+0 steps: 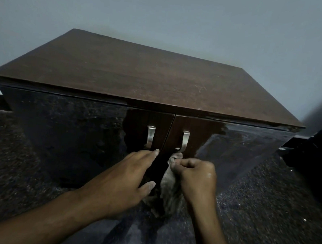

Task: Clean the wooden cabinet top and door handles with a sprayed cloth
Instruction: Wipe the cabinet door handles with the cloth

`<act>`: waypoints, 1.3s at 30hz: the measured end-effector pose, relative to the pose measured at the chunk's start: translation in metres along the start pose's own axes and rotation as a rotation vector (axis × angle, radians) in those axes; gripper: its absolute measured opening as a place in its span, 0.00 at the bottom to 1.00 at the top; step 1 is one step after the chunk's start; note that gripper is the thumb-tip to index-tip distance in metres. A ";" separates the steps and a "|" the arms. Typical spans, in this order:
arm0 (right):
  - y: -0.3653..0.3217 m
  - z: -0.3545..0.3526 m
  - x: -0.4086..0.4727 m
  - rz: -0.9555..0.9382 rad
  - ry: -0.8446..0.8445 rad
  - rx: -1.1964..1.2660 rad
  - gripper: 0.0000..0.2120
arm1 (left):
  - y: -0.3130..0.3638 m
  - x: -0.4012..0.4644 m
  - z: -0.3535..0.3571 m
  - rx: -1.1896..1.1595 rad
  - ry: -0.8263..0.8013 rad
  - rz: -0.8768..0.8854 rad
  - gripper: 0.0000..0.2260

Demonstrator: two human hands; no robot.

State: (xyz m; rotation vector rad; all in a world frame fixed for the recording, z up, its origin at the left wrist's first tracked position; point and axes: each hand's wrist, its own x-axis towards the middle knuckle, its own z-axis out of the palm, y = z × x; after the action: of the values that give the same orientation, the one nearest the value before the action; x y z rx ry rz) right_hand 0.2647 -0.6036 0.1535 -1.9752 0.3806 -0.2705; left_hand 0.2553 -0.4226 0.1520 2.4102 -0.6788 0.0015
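- Right hand [194, 177] clenches a bunched grey cloth [168, 186]; the cloth's upper tip touches the lower end of the right door handle [184, 142], the rest hangs down below the fist.
- That handle's long axis runs vertical (metal bar, foot at the bottom), so it lies straight up and away from the grip; I judge the wipe needs to travel upward along the bar.
- Left hand [123, 178] holds nothing, fingers straight, index tip at the door just under the left door handle [150, 138].
- Left handle lies across the door seam from the cloth; the right hand is the nearer cloth-bearer for either.
- Cabinet top [140, 77] sits above, beyond both hands, faint pale specks near its front edge.
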 end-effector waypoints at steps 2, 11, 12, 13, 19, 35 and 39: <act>-0.003 0.006 -0.010 -0.007 0.108 0.121 0.02 | 0.001 0.000 -0.002 -0.003 0.035 0.004 0.33; -0.031 0.029 -0.002 -0.831 0.484 -0.048 0.04 | 0.005 0.004 -0.016 -0.060 0.350 0.023 0.18; -0.024 0.032 0.000 -0.861 0.480 -0.144 0.04 | 0.005 0.004 -0.017 -0.061 0.366 0.019 0.17; -0.015 0.036 -0.001 -0.873 0.470 -0.237 0.05 | 0.006 0.005 -0.018 -0.059 0.380 0.012 0.16; 0.007 0.055 -0.010 -0.850 0.334 -0.245 0.07 | 0.008 0.004 -0.020 -0.091 0.439 -0.100 0.11; 0.000 0.080 -0.028 -0.870 0.277 -0.071 0.07 | 0.002 -0.004 -0.030 -0.063 0.495 -0.225 0.12; -0.029 0.071 -0.021 -0.898 0.362 -0.060 0.07 | 0.001 -0.006 -0.033 -0.041 0.502 -0.227 0.13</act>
State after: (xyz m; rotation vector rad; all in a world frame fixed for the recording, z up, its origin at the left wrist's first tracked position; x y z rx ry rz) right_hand 0.2745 -0.5251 0.1497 -2.0450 -0.3100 -1.2001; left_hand 0.2545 -0.4013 0.1781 2.2982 -0.1717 0.4760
